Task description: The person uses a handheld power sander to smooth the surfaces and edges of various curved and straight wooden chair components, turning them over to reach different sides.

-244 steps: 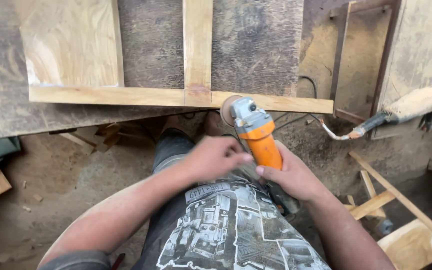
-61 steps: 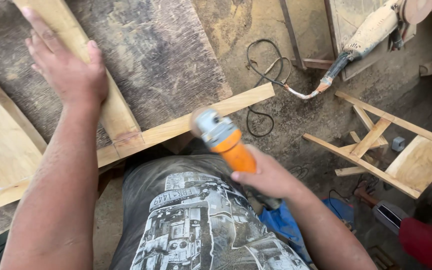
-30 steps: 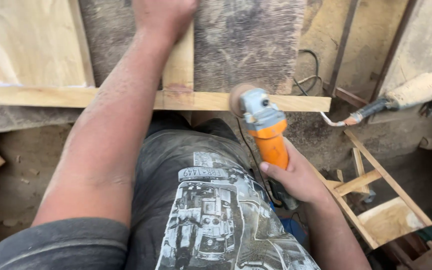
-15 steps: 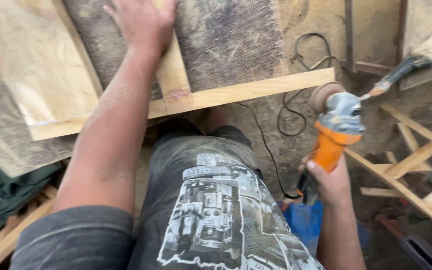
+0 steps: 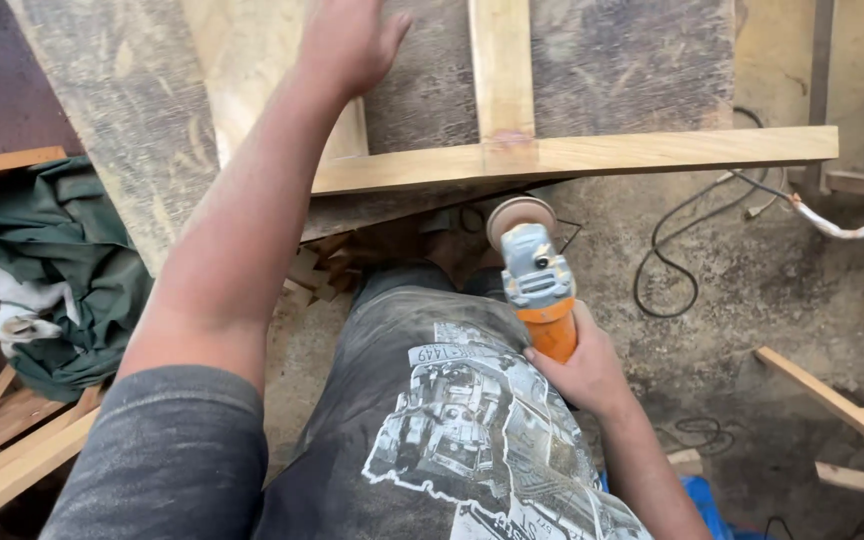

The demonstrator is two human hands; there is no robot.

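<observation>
Reaching forward, the left hand [image 5: 347, 45] is laid open and flat on the plywood panel [image 5: 252, 60]. An orange angle grinder [image 5: 537, 290] is gripped by the right hand [image 5: 582, 370], its disc held just below the wooden frame [image 5: 572, 155], apart from it. No grinding contact is visible; the frame's joint looks slightly darkened.

— What have you got on?

— A dark grey T-shirt [image 5: 382, 400], dusty all over, with short sleeves. My left sleeve [image 5: 167, 450] ends above the elbow and looks faded and speckled with sawdust.

— Anything printed on it?

— A big black-and-white graphic [image 5: 482, 420] across the front, blocky shapes like buildings, with a white outline at the edge.

— Gloves? A watch?

— My left hand [image 5: 347, 40] and right hand [image 5: 582, 370] are bare, and so are both forearms.
</observation>
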